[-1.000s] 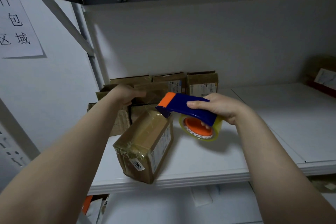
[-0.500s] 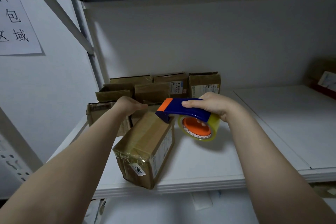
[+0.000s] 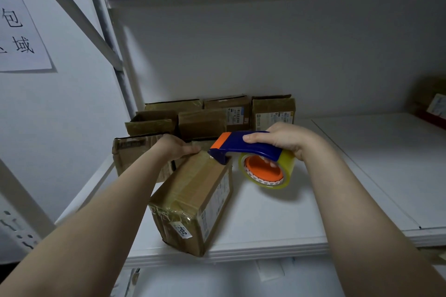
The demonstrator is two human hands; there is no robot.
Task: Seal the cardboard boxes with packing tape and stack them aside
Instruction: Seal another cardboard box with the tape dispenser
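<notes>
A white shelf [image 3: 265, 224] carries the task's brown cardboard box [image 3: 193, 190], which lies at an angle near the front edge, left of centre. Clear tape runs along its top and a white label [image 3: 182, 230] reading 202 is stuck on its near end. The left hand [image 3: 176, 148] sits on the box's far end, thumb along the top edge and the other fingers bent over the far side, out of sight. A second ago this hand was farther back, at the stacked boxes; it has since drawn nearer onto this box.

Just right of it, the right hand [image 3: 287, 140] has its fingers wrapped round the handle of a blue tape dispenser with an orange tip [image 3: 243, 146], which carries a roll of clear yellowish tape on an orange core [image 3: 287, 176]. The dispenser's nose, above the box earlier, now touches its far right corner.

Beyond, a pile of brown cardboard boxes [image 3: 200, 123] stands against the back wall at the left. A white paper sign with black characters [image 3: 19, 31] hangs on the left wall.
</notes>
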